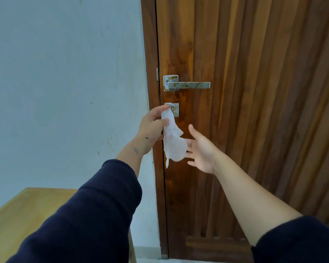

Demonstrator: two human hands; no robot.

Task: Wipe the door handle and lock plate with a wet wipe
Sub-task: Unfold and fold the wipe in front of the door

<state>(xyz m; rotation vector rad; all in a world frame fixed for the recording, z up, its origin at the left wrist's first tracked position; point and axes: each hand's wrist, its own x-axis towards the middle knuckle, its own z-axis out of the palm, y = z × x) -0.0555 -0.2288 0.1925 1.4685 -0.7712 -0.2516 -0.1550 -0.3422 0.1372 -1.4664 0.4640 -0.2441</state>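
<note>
handle (188, 85) above lock plate (174, 109), wipe (174, 143) below

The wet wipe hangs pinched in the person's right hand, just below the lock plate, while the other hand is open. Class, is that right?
Not quite: the head view shows the left hand pinching the wet wipe below the lock plate; the right hand is the open one.

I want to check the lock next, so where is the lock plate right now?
In the head view, the lock plate sits on the wooden door, directly below the door handle, beside the left hand holding the wet wipe.
</note>
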